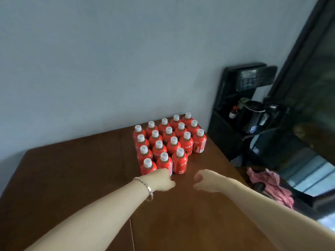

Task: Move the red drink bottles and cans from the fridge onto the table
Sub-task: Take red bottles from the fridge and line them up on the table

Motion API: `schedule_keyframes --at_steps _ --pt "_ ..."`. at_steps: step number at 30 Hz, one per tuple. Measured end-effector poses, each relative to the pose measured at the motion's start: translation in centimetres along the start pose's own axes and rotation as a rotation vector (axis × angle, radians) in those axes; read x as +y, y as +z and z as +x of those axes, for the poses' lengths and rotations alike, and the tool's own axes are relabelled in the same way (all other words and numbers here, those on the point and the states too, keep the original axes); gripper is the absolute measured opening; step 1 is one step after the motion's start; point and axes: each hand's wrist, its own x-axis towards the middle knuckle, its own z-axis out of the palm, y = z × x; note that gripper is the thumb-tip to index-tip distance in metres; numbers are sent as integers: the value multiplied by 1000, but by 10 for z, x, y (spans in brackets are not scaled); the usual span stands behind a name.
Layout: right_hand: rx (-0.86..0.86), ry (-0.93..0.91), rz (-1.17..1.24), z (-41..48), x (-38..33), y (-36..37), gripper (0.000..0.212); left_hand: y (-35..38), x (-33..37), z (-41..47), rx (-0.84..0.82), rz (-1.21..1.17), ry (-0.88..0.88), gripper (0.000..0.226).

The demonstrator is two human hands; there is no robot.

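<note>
Grey wall [90, 69] behind brown table [72, 178], open room along its left and near edges; red bottles [168, 142], white-capped, packed upright at far right corner; left hand [163, 180] with bracelet [145, 187] at front row, grip hidden; right hand [206, 181] apart, loosely curled, empty; white label lettering blurred, unreadable.

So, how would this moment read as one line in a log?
bottles: upright, grouped on table | left hand: by front row, grip unclear | right hand: loosely curled, empty
</note>
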Motion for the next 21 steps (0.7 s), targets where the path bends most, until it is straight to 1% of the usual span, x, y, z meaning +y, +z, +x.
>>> schedule_keyframes --at_steps 1,4,6,9,11,12,14,15,16,18,19,21 --pt "80 35 26 -25 8 4 38 -1 13 -7 -35 85 83 30" --pt "211 61 55 -70 24 8 30 -1 46 -18 -46 190 205 33" --pt "262 140 70 -108 45 8 27 7 81 -34 -35 274 339 32" --pt "324 334 88 -190 97 20 29 41 151 -67 -69 392 563 33" --pt "369 408 86 -224 122 27 32 59 183 -83 -84 416 663 29" --pt "394 476 101 -260 140 33 33 76 213 -98 -97 441 737 26" --pt "433 564 147 -299 164 40 30 95 245 -118 -113 460 834 19" --pt "503 642 191 -341 187 53 27 119 280 -144 -145 485 934 18" --pt "557 673 211 -361 201 60 25 130 297 -158 -146 495 974 19" --pt "627 800 277 -430 233 84 25 173 351 -208 -141 550 1141 27" --pt "645 834 285 -451 244 90 25 187 367 -223 -140 550 1172 29" --pt "677 975 335 -538 268 119 24 242 419 -290 -150 608 1333 30"
